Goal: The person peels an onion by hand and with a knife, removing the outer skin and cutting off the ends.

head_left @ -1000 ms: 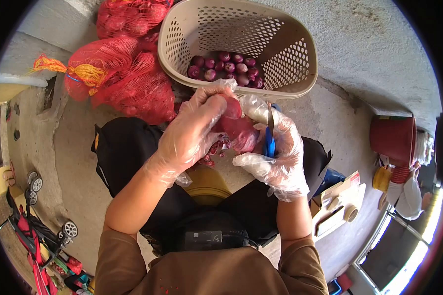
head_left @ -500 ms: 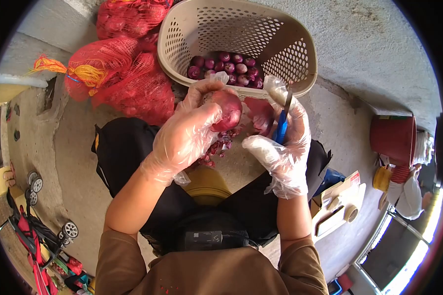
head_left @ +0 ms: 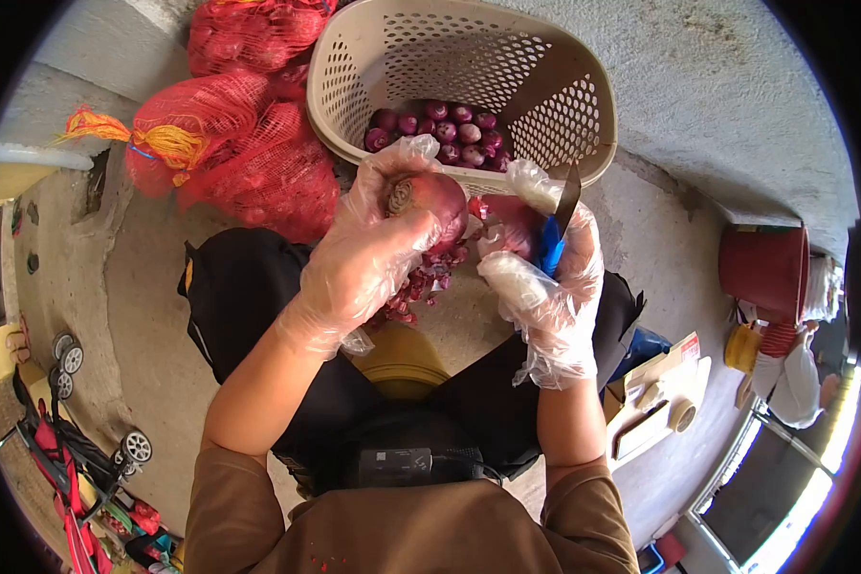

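My left hand, in a clear plastic glove, is closed around a large red onion, its root end turned up and toward the left. My right hand, gloved the same way, grips a small knife by its blue handle, with the dark blade pointing up and away. A piece of loose red onion skin hangs at the right fingertips, close beside the onion. Below both hands lie several scraps of onion skin, over a yellow container between my knees.
A beige perforated basket with several red onions stands ahead. Red mesh sacks of onions lie at its left. Cardboard lies right of my knee; a dark red bin stands farther right. A stroller is at far left.
The onion has turned in my left hand, so its root end now shows. My right hand's fingers have closed in on the loose skin, and the knife blade has tilted to the right.
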A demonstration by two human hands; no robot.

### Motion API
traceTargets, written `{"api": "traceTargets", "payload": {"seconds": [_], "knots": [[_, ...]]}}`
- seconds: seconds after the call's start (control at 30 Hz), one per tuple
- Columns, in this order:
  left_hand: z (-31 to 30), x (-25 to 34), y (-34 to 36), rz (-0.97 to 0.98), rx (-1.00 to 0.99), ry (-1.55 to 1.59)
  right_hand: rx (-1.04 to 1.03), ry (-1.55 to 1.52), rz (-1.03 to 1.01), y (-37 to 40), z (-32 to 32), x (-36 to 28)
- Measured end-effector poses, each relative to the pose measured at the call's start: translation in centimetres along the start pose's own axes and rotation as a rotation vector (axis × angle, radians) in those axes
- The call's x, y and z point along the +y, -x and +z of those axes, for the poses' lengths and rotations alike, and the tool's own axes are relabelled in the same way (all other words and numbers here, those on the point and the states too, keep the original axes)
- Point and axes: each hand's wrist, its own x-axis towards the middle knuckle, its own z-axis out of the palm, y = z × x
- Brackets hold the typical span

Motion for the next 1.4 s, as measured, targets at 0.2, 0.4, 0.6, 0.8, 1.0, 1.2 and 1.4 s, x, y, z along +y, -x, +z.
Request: {"api": "traceTargets", "payload": {"seconds": [0.2,0.4,0.6,0.8,1.0,1.2,1.4], "knots": [[-0.1,0.1,-0.1,0.030,0.030,0.001,-0.162,0.541,0.006,-0.9,-0.8,-1.6],[-0.4,1.6,-0.2,-0.020,0.031,-0.028,-0.254,0.647,-0.021,-1.1,-0.7,-2.5],[-0.2,2.1,0.0,-0.115,-0.009,-0.094,-0.282,0.737,-0.164,-1.3,-0.5,-1.8],[-0.1,2.0,0.2,-0.149,-0.017,-0.074,-0.299,0.737,-0.162,-1.3,-0.4,-1.8],[-0.1,2.1,0.3,-0.190,-0.007,-0.116,-0.353,0.713,-0.223,-1.4,-0.6,-1.5],[-0.3,1.6,0.4,-0.227,-0.040,-0.303,-0.410,0.739,-0.270,-1.5,-0.8,-1.4],[-0.2,0.8,0.0,-0.180,-0.023,-0.179,-0.318,0.850,-0.265,-1.4,-0.7,-1.3]]}}
